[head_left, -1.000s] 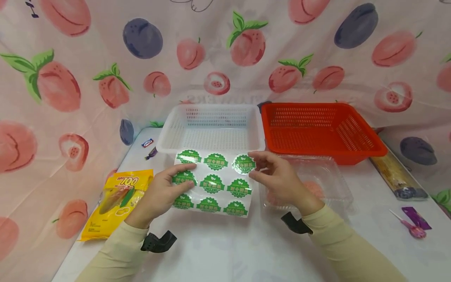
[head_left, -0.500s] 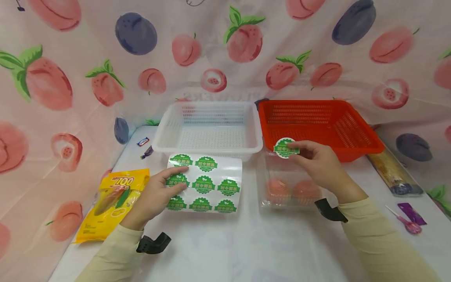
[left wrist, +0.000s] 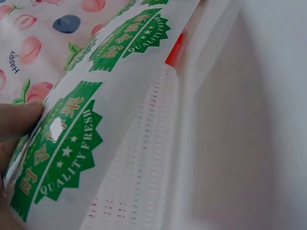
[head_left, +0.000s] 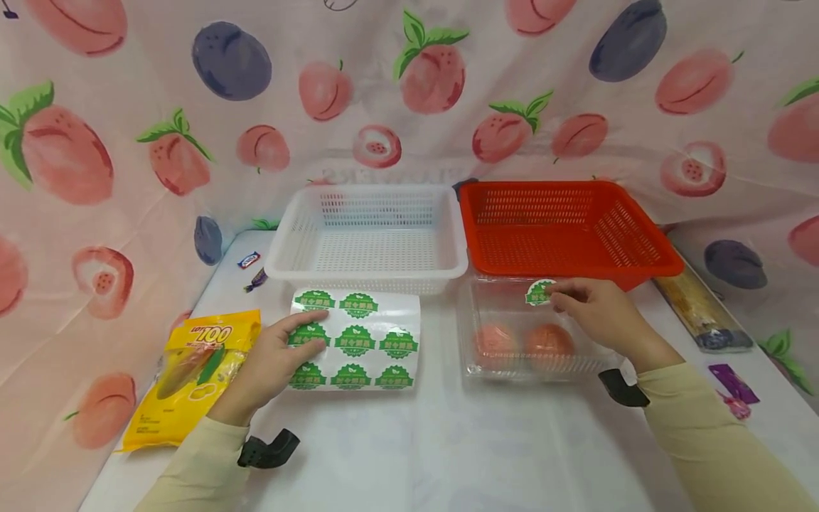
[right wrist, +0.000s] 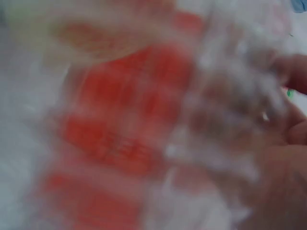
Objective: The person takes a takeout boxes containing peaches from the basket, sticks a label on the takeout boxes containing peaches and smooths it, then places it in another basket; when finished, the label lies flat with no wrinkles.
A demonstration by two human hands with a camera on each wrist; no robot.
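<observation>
My left hand (head_left: 271, 370) pinches the left edge of a white sheet of round green stickers (head_left: 403, 313), thumb on top. The sheet's upper right spot has no sticker. Close up, the left wrist view shows the print on the sticker sheet (left wrist: 115, 86) and part of the thumb. Between the fingertips of my right hand (head_left: 608, 316) is one round green sticker (head_left: 537, 292), over the back of a clear plastic fruit box (head_left: 473, 370). Whether it touches the lid I cannot tell. Two round reddish fruits (head_left: 549, 343) show through the box. The right wrist view is blurred.
A white basket (head_left: 367, 274) and a red basket (head_left: 569, 267) stand at the back. A yellow snack bag (head_left: 185, 384) lies left, near two small wrapped sweets (head_left: 249, 260). At right are a long clear pack (head_left: 704, 313), a purple wrapper (head_left: 734, 382) and a pink lollipop (head_left: 737, 407).
My right hand has peeled the upper right sticker off the sheet and carried it right, then down to the clear box. The left hand keeps its hold on the sheet.
</observation>
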